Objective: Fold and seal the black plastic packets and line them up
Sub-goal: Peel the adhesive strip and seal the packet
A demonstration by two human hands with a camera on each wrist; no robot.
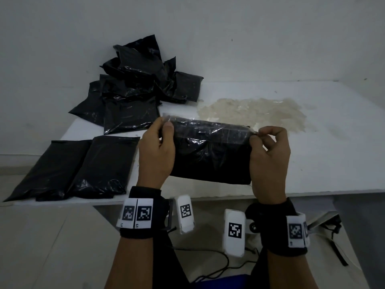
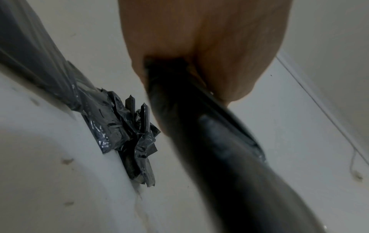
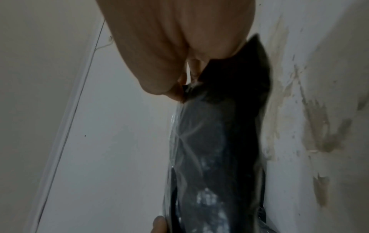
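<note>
A black plastic packet [image 1: 210, 155] is held up over the white table [image 1: 312, 155], its top flap folded over under a shiny clear strip. My left hand [image 1: 159, 147] pinches the flap's left end. At the right end, my right hand [image 1: 268, 155] pinches the strip's tip between thumb and forefinger. Two flat packets [image 1: 83, 167] lie side by side at the table's front left. A loose heap of several black packets [image 1: 137, 86] sits at the back left. The left wrist view shows the held packet [image 2: 209, 141] close up and the heap [image 2: 127, 135] beyond it; the right wrist view shows the packet [image 3: 217, 141].
A yellowish stained patch [image 1: 254, 113] marks the table behind the held packet. The wall [image 1: 229, 28] stands close behind the table. Below the front edge lie cables [image 1: 220, 265] on the floor.
</note>
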